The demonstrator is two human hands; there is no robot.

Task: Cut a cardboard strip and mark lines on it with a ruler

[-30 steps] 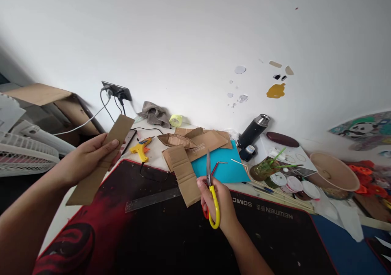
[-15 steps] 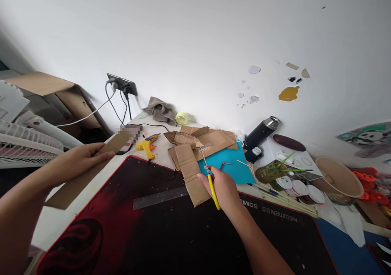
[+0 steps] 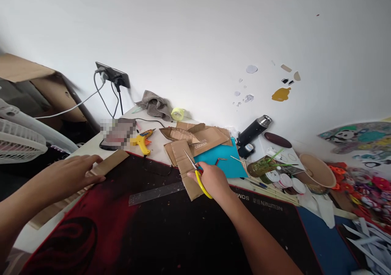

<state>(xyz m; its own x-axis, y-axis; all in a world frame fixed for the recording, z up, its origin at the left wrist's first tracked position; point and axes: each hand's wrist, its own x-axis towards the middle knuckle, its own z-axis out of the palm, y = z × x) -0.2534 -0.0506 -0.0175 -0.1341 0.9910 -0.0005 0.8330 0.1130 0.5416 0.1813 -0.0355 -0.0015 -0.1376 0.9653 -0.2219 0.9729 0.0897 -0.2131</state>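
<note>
At the left, my left hand (image 3: 76, 175) has its thumb and fingers around a long cardboard strip (image 3: 112, 161), which lies low across the mat's left edge. My right hand (image 3: 210, 179) holds scissors with yellow handles (image 3: 200, 184), their blades pointing up and to the left. Under the blades and my right fingertips is a creased cardboard piece (image 3: 183, 165). Behind it, a boat-shaped cardboard form (image 3: 179, 135) rests by flat cardboard (image 3: 210, 139). A clear ruler (image 3: 155, 194) lies on the dark mat (image 3: 171, 234).
A yellow glue gun (image 3: 143, 141) and a phone (image 3: 114, 134) lie behind the mat. Blue paper (image 3: 218, 160), a black flask (image 3: 254, 130), a jar with green sticks (image 3: 259, 167), and a beige bowl (image 3: 317, 171) are to the right. A white fan (image 3: 23, 140) stands at the left.
The left-hand strip has lowered to the mat's edge and flipped to show creases. The scissors have turned, their blades now over the creased cardboard. The view has shifted slightly.
</note>
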